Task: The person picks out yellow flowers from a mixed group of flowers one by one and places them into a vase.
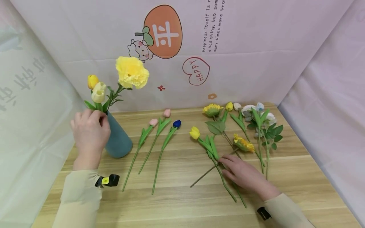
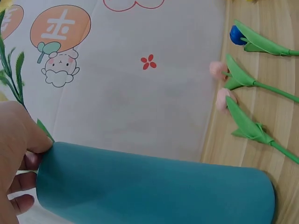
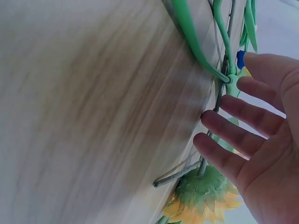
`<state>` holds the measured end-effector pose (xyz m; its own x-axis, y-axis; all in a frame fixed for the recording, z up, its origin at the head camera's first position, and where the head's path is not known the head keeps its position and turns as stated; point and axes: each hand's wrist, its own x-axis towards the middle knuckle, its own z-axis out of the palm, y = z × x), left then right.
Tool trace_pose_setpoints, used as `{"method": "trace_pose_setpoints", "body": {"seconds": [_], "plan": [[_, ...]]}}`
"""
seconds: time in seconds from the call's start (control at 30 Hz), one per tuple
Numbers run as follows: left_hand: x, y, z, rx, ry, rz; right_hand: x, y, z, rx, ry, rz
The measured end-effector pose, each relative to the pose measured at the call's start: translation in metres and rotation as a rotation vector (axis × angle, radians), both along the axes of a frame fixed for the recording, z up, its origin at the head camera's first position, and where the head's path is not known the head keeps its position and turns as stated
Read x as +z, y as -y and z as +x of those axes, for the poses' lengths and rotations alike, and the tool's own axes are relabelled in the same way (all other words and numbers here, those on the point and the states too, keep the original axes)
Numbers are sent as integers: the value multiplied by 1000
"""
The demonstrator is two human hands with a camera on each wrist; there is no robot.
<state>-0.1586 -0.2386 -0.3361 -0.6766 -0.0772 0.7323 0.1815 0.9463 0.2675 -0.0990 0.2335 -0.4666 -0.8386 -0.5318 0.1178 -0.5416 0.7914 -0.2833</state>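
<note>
1 vase (image 1: 117, 139) | 2 pink tulips (image 1: 153, 122) | 1 dark-blue tulip (image 1: 177, 123) | 2 sunflowers (image 1: 243, 144)

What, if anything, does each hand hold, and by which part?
The left hand touches the vase rim; whether it grips anything there cannot be told. The right hand, fingers spread beside tulip stems, holds nothing.

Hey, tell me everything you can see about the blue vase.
The blue vase is tall, plain and teal-toned, roughly cylindrical and widening toward its base. Its surface looks smooth and matte; the material is unclear. It appears to stand upright on the wooden table, left of the pink tulips. A yellow tulip, a cream tulip and a ruffled yellow bloom rise above its mouth. The left hand holds it at the rim, largely hiding the opening.
</note>
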Motion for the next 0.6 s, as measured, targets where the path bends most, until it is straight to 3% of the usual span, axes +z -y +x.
{"method": "trace_pose_setpoints", "body": {"seconds": [0.2, 0.4, 0.5, 0.6], "plan": [[-6, 4, 5, 18, -36, -44, 2, 3, -1, -143, -20, 2], [-21, 0, 10, 5, -177, -110, 6, 2, 1, -238, 184, 63], [-31, -11, 13, -32, -244, -139, 4, 3, 2, -230, 263, 69], [-44, -27, 17, -122, -223, -151, 1, 6, 2, -225, 299, 45]]}}
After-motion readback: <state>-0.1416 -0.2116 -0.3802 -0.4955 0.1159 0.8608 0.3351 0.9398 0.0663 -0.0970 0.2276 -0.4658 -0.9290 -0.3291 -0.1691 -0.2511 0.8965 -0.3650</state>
